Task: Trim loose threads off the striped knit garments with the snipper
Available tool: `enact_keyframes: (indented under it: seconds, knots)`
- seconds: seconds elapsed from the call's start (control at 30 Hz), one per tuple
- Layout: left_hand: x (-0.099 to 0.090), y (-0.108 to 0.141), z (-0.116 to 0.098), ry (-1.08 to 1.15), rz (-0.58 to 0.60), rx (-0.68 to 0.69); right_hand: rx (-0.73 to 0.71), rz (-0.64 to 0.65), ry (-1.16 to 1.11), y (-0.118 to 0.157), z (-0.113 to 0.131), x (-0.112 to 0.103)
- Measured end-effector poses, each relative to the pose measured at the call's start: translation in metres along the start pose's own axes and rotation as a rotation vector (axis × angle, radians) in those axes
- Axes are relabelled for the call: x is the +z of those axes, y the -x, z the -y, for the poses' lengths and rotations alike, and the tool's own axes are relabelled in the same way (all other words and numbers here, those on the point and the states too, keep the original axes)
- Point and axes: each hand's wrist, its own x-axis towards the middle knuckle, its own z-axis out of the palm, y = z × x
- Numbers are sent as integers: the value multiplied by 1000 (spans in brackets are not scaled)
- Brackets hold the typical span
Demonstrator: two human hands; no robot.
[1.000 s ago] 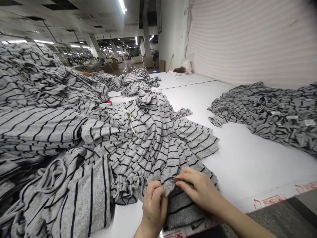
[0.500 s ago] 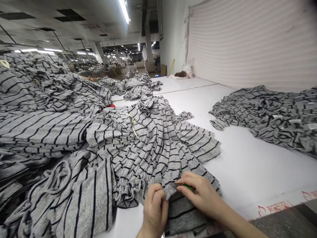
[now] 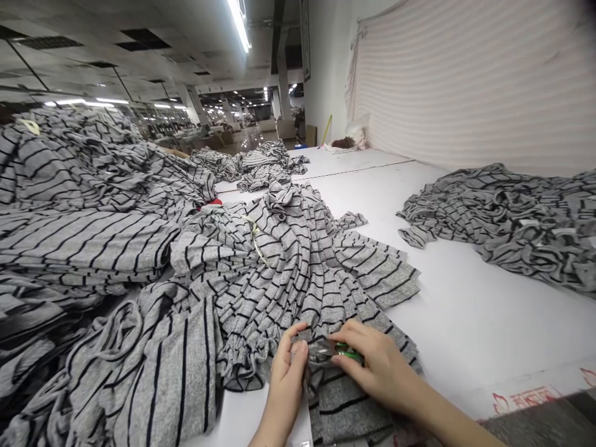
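Green-handled thread snips (image 3: 349, 352) sit in my right hand (image 3: 379, 366), closed round them, with the metal blades pointing left at the cloth. My left hand (image 3: 287, 372) pinches the near edge of a grey knit garment with dark stripes (image 3: 321, 304), just left of the blade tips. The garment spreads away from me in gathered folds on the white table. A pale yellow tie (image 3: 255, 239) lies across the bunched cloth. My fingers partly hide the edge between the two hands.
Heaped striped garments (image 3: 88, 242) fill the left side. Another striped pile (image 3: 507, 217) lies at the right on the white table (image 3: 470, 310). A pale striped sheet (image 3: 465, 81) hangs behind it. A small red object (image 3: 214, 202) shows among the cloth.
My left index finger has lifted and straightened from its curled position. The snips' blades and green handle show more plainly. The view has shifted slightly.
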Motion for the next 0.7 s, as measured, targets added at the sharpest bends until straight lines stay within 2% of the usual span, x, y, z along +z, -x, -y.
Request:
enact_keyframes:
  seconds: [0.23, 0.47, 0.7]
  knots:
    - [2, 0, 0, 98, 81, -89, -40, 2, 104, -2, 1, 2]
    - [2, -1, -2, 118, 85, -99, 2, -8, 90, 2, -2, -3]
    - [5, 2, -3, 142, 85, -99, -30, -3, 87, 0, 1, -1]
